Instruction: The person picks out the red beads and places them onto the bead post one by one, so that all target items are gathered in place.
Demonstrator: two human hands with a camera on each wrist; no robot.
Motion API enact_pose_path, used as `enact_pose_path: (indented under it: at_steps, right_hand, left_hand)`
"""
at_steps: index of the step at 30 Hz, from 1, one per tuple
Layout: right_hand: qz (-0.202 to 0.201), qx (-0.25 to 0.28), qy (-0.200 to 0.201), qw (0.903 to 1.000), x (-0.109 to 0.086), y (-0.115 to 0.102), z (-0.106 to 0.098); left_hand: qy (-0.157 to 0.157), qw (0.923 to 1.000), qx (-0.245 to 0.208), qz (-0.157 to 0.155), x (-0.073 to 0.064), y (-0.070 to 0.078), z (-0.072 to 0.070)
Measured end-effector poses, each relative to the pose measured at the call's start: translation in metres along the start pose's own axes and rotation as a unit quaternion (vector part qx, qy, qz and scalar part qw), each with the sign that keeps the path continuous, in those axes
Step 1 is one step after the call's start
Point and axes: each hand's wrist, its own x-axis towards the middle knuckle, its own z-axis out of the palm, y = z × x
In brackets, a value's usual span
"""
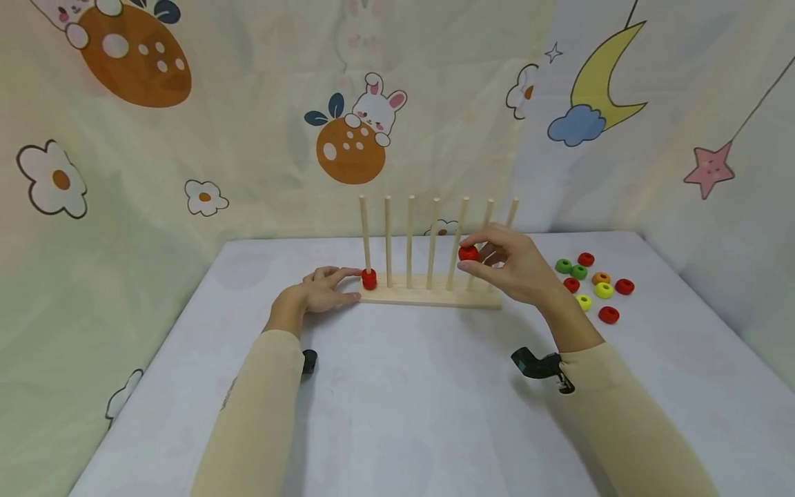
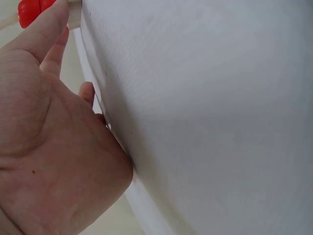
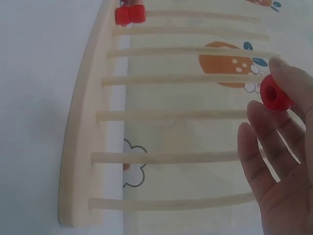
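A wooden rack with several upright pegs (image 1: 430, 297) stands on the white table. Two red beads (image 3: 130, 15) are stacked at the foot of its leftmost peg. My left hand (image 1: 318, 290) rests on the table at that end, fingers extended, with fingertips right at the beads and the base's end. Between thumb and forefinger, my right hand (image 1: 512, 262) pinches another red bead (image 1: 468, 253), raised in front of the right-hand pegs. In the right wrist view, the hole of this held bead (image 3: 275, 93) faces the base.
Loose beads in red, green, orange and yellow lie on the table right of the rack, among them a yellow bead (image 1: 604, 290) and a red bead (image 1: 609, 315). A printed cloth (image 1: 267, 138) hangs behind the table. Each sleeve carries a black wrist camera (image 1: 537, 364).
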Motion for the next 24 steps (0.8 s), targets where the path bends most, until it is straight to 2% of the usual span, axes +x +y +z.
enact_pose_path:
  at_steps: [4, 15, 24]
  right_hand:
    - [-0.006, -0.003, 0.005, 1.0, 0.005, -0.004, 0.004]
    - [-0.017, 0.038, 0.009, 0.9991, 0.021, -0.008, 0.021]
    - [-0.039, 0.055, -0.004, 0.9977, 0.037, -0.017, 0.034]
  left_hand:
    - [0.003, 1.0, -0.004, -0.002, -0.003, 0.0, 0.001]
    - [-0.007, 1.0, -0.003, -0.005, 0.01, -0.007, 0.001]
    - [-0.001, 1.0, -0.005, 0.0, 0.001, -0.002, -0.001]
